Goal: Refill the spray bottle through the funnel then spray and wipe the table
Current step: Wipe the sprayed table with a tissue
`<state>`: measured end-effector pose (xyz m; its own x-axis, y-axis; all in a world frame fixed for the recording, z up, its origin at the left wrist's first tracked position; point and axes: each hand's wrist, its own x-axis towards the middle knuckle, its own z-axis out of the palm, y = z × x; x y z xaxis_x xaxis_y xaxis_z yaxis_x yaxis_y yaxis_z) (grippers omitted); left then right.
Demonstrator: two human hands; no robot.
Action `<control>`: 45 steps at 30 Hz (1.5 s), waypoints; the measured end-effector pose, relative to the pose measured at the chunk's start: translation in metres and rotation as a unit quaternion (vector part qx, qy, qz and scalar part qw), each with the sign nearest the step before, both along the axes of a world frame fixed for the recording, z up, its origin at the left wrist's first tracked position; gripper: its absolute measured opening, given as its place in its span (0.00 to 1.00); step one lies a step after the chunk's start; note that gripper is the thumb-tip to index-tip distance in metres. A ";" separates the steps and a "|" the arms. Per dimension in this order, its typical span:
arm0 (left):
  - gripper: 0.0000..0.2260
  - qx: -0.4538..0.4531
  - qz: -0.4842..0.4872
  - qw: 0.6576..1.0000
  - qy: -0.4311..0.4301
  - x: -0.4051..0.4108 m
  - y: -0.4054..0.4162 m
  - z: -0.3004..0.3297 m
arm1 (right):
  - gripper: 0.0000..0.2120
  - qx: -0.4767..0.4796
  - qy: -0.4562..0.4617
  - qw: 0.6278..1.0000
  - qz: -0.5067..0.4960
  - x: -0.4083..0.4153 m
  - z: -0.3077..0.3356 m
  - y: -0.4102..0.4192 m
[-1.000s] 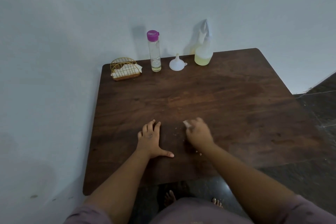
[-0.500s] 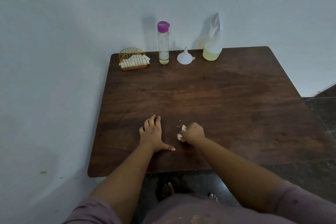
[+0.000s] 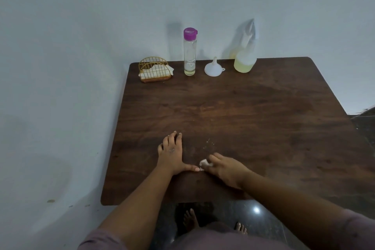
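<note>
My right hand (image 3: 227, 169) presses a small wad of white tissue (image 3: 204, 163) onto the dark wooden table (image 3: 253, 119) near its front edge. My left hand (image 3: 172, 153) lies flat on the table just to the left, thumb pointing at the tissue. A few white crumbs (image 3: 209, 142) lie beyond the tissue. Along the back edge stand a clear spray bottle (image 3: 245, 57) with yellowish liquid, a white funnel (image 3: 214, 68) resting mouth down, and a tall clear bottle with a purple cap (image 3: 190, 51), nearly empty.
A gold wire napkin holder (image 3: 155, 69) with white napkins sits at the back left corner. A pale wall runs close along the table's left and back sides. Dark floor and my bare feet (image 3: 190, 219) show below the front edge.
My right hand has dragged the tissue toward me and leftward, close to my left thumb. The left hand stayed planted. The view tilted so the table sits lower in frame.
</note>
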<state>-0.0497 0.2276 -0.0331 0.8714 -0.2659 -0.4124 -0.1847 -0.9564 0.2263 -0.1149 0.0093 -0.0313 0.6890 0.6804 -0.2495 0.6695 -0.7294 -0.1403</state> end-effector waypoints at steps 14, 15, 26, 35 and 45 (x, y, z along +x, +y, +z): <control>0.41 -0.001 0.027 0.999 -0.033 0.030 0.002 -0.013 | 0.19 0.125 -0.028 0.787 -0.603 0.116 -0.012 -0.060; 0.37 -0.005 0.030 0.998 -0.046 0.030 0.002 -0.014 | 0.18 0.117 -0.025 0.800 -0.588 0.115 -0.017 -0.048; 0.23 -0.057 0.064 0.990 -0.112 0.052 0.000 -0.015 | 0.13 0.297 -0.037 0.807 -0.509 0.149 -0.016 -0.011; 0.32 -0.061 0.089 0.987 -0.120 0.060 0.005 -0.017 | 0.18 0.110 0.058 0.896 -0.426 0.192 0.003 0.017; 0.34 -0.065 0.094 0.990 -0.086 0.058 0.004 -0.001 | 0.06 0.093 0.123 0.965 -0.211 0.080 -0.001 0.022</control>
<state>0.0079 0.2311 -0.0339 0.9649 -0.1332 -0.2263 -0.0529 -0.9427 0.3295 -0.0353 0.0312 -0.0325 0.8497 0.4019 -0.3414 0.2487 -0.8763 -0.4127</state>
